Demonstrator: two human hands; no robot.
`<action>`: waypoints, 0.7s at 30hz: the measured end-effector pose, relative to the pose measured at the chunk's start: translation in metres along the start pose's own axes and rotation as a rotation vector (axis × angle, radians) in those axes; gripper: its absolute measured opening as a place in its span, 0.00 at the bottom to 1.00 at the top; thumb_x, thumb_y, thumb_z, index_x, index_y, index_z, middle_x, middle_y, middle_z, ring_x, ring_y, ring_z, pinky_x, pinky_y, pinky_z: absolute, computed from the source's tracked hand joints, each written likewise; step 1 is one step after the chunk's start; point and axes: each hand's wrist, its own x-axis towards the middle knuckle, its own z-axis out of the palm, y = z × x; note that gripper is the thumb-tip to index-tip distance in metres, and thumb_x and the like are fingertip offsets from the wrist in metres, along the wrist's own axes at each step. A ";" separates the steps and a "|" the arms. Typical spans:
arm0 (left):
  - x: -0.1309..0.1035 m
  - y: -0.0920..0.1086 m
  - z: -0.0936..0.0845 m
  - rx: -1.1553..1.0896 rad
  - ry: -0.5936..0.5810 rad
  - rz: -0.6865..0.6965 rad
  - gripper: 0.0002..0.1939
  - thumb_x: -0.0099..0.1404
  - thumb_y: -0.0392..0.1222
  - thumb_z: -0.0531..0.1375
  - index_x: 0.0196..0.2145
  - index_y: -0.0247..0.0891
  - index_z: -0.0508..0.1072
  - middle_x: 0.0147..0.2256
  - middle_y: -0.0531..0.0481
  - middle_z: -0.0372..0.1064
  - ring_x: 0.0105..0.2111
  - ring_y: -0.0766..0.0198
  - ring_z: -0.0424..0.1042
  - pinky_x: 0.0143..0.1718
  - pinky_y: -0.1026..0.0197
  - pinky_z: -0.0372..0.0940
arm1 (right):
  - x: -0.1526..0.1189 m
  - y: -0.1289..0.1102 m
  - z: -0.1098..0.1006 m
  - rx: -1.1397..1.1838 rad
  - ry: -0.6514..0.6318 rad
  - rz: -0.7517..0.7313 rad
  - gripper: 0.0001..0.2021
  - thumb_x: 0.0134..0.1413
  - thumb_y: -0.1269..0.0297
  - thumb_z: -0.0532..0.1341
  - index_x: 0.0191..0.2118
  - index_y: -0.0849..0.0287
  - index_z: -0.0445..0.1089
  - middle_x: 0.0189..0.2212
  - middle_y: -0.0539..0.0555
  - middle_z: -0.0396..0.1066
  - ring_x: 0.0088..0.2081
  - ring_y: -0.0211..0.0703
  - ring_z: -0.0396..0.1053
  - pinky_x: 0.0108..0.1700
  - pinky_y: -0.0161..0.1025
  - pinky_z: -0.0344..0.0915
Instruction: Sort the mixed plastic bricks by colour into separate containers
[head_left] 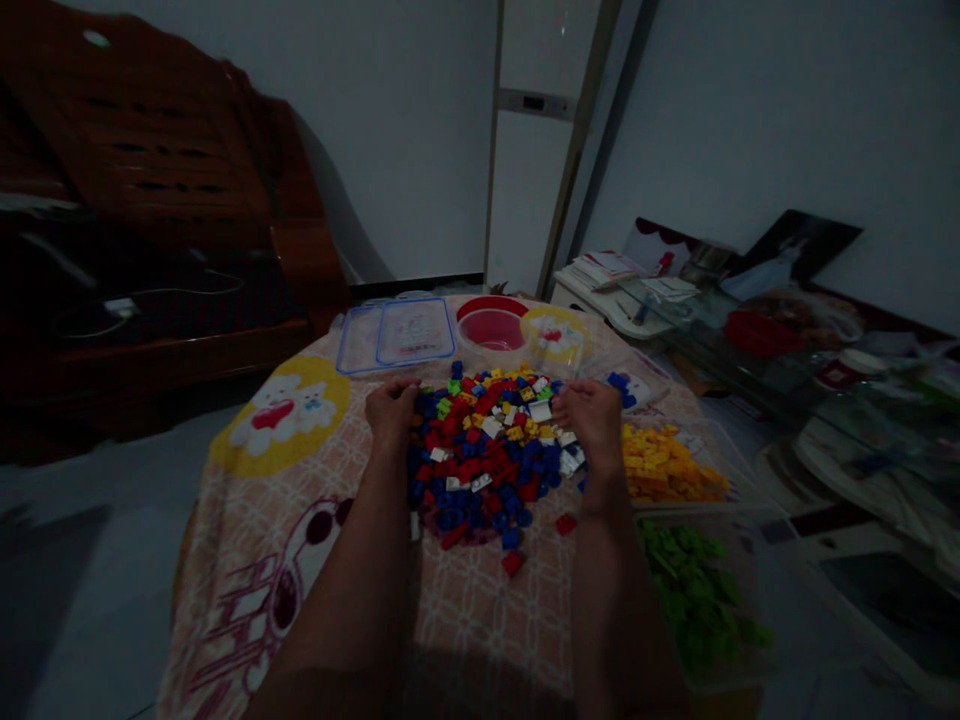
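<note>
A mixed heap of toy building bricks (480,450) in red, blue, yellow, white and green lies on the patterned tablecloth (465,610). At the heap's left edge is my left hand (392,408), its fingers closed together beside blue and green bricks. My right hand (592,412) is at the right edge, fingers curled in near white and blue bricks. Whatever either hand pinches is too dark and small to make out. Just right of my right wrist, yellow bricks (667,465) fill a clear tray. Closer to me, green bricks (694,590) lie in another clear container.
Behind the heap are a clear lid with a blue rim (397,335) and a red round bowl (491,325). A few blue bricks (624,388) sit in a clear tray at the back right. Beyond the table's right side stands a cluttered glass table (825,400); a wooden bench (165,200) is at left.
</note>
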 end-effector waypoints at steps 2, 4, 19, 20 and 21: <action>0.001 -0.001 0.001 -0.003 0.008 -0.009 0.16 0.53 0.40 0.61 0.38 0.37 0.84 0.34 0.48 0.80 0.36 0.57 0.76 0.39 0.60 0.69 | 0.005 0.004 -0.004 0.170 0.213 0.010 0.08 0.46 0.59 0.61 0.31 0.58 0.69 0.21 0.50 0.73 0.23 0.43 0.74 0.24 0.36 0.71; 0.001 -0.001 0.002 -0.008 0.011 -0.027 0.16 0.53 0.40 0.61 0.38 0.37 0.84 0.33 0.48 0.80 0.35 0.57 0.76 0.38 0.60 0.69 | 0.010 0.010 -0.008 0.276 0.395 -0.001 0.08 0.45 0.60 0.61 0.31 0.58 0.67 0.21 0.50 0.73 0.24 0.44 0.75 0.27 0.37 0.74; 0.002 -0.003 0.002 -0.014 0.003 -0.018 0.17 0.54 0.42 0.61 0.39 0.36 0.84 0.35 0.47 0.80 0.37 0.57 0.76 0.40 0.60 0.68 | 0.004 0.003 -0.017 0.096 0.102 0.103 0.09 0.45 0.64 0.63 0.32 0.64 0.74 0.19 0.49 0.72 0.18 0.39 0.70 0.20 0.32 0.66; 0.001 -0.003 0.002 -0.012 -0.001 -0.019 0.17 0.54 0.42 0.61 0.39 0.36 0.84 0.35 0.47 0.80 0.37 0.57 0.77 0.40 0.60 0.68 | 0.001 -0.002 -0.016 0.049 0.010 0.121 0.07 0.46 0.64 0.63 0.30 0.63 0.74 0.18 0.49 0.71 0.17 0.38 0.69 0.18 0.31 0.64; 0.001 -0.003 0.002 -0.010 -0.005 -0.017 0.17 0.54 0.42 0.61 0.39 0.36 0.84 0.34 0.48 0.80 0.37 0.57 0.77 0.40 0.60 0.69 | -0.002 -0.006 -0.015 -0.006 -0.073 0.136 0.06 0.47 0.65 0.63 0.29 0.63 0.74 0.17 0.48 0.71 0.16 0.36 0.68 0.18 0.30 0.63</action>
